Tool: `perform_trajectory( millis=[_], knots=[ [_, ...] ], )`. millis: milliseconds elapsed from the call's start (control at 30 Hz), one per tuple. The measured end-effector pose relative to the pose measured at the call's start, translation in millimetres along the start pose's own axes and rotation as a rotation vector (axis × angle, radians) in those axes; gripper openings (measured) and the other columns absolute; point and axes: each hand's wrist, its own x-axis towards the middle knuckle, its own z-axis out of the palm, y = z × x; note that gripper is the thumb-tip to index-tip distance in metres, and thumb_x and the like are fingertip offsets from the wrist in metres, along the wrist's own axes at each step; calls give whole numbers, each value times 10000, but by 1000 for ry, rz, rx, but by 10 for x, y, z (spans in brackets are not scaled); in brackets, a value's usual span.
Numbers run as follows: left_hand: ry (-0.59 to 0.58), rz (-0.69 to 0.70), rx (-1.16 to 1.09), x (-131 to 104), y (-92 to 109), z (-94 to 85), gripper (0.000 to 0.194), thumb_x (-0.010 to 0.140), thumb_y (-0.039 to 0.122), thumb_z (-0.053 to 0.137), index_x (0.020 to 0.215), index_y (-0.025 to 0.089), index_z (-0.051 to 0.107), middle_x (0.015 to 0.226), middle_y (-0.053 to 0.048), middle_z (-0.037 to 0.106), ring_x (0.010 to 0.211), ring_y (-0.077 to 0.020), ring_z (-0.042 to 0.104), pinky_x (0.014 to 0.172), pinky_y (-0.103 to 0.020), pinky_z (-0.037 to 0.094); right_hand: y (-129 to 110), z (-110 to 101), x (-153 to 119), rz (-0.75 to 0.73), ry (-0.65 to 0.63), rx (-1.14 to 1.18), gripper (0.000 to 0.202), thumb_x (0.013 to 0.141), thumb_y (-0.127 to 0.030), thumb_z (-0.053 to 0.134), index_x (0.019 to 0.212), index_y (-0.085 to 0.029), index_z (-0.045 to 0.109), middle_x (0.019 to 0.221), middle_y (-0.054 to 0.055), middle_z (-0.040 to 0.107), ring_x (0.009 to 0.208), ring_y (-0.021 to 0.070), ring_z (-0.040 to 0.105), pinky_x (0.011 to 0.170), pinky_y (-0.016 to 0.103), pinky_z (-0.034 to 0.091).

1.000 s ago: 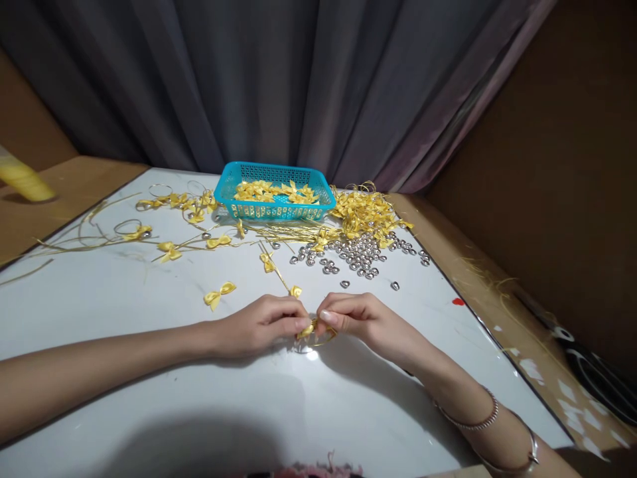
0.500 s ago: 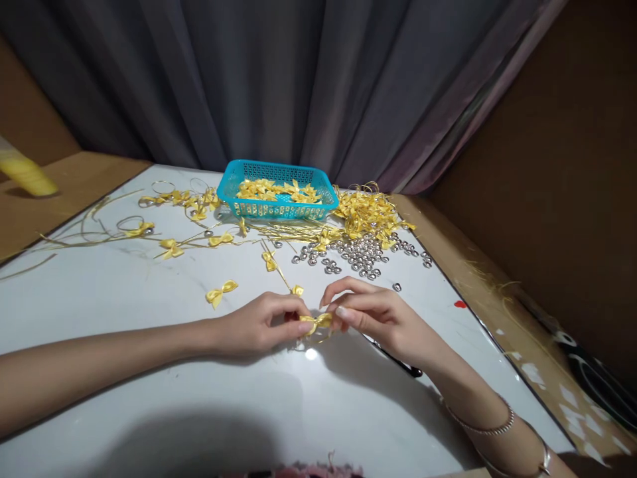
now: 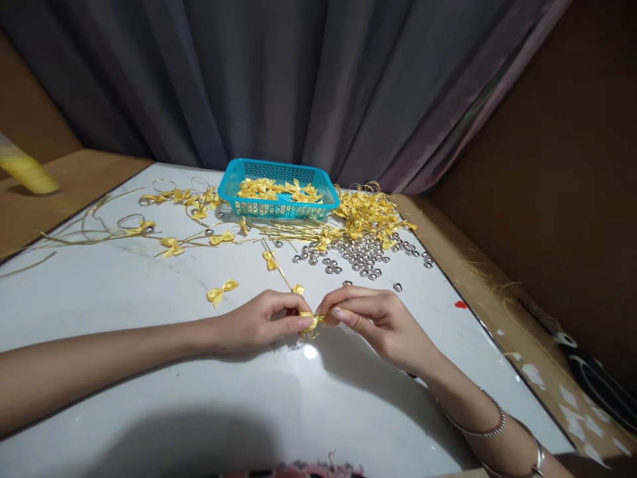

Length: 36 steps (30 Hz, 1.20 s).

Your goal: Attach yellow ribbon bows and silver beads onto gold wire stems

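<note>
Pinching one bow, left hand and right hand sit well inside table edges.

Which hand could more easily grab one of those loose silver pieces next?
Probably the right hand: the silver pieces lie nearer it than the left hand, though both are busy at the yellow bow.

Both forearms are bare, and on the right one, toward the near right corner of the glossy white worktop, I see a ridged silver-coloured bracelet and, nearer the elbow, a smooth silver-coloured bangle.
</note>
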Motion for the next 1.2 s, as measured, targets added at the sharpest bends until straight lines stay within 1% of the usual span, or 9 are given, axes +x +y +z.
perform_trajectory(
  millis=[133,333,767,867,933,1000,1067,1133,1200],
  knots=[
    [4,-10,-37,2,0,8,223,892,317,472,794,140,566,735,-3,516,676,-118,456,631,-247,352,6,7,-5,-1,17,-14,217,889,-185,502,799,-155,697,862,67,684,776,141,628,716,274,496],
    [4,-12,-107,2,0,2,228,886,310,465,820,134,595,799,-45,587,751,-151,531,704,-281,415,1,-7,0,2,26,-29,218,888,-194,504,815,-162,707,864,70,689,761,145,633,683,271,498],
    [42,-7,5,6,-29,23,254,914,327,441,820,147,594,781,-29,599,746,-137,541,690,-264,426,-13,1,10,2,48,-65,217,881,-176,501,829,-160,711,887,67,697,792,144,640,731,278,504],
    [72,-15,35,4,-20,17,258,917,326,431,822,147,592,773,-25,594,732,-133,536,674,-258,420,-36,-51,-15,18,128,-127,208,878,-196,514,898,-183,720,972,71,709,905,176,640,811,325,491],
    [75,-16,44,3,-11,17,260,917,320,428,816,146,591,780,-28,593,739,-137,534,680,-263,417,-54,-98,-45,87,202,-132,208,874,-236,534,970,-196,715,1000,73,709,925,194,639,817,343,487],
    [82,-13,43,4,-4,20,259,916,314,427,807,146,592,780,-31,595,742,-141,534,685,-269,413,-72,-142,-78,180,241,-85,251,874,-288,541,1060,-205,689,961,72,717,850,193,651,736,327,503],
    [105,-10,41,6,-3,23,260,915,307,427,798,146,595,782,-34,603,746,-143,537,697,-275,411,-91,-173,-105,235,242,-23,299,878,-327,534,1119,-204,661,842,59,719,742,180,647,656,305,498],
    [141,-7,39,9,-5,23,261,914,309,430,802,145,600,796,-38,613,765,-148,543,723,-283,413,-112,-182,-119,258,197,-13,293,891,-355,506,1030,-183,699,662,34,673,636,159,615,613,285,474],
    [174,-5,38,13,-7,23,260,913,314,434,812,143,602,813,-40,616,793,-155,546,754,-292,413,-131,-164,-118,294,75,-60,346,910,-367,466,808,-157,721,546,13,597,537,123,548,568,258,430]
  ],
)
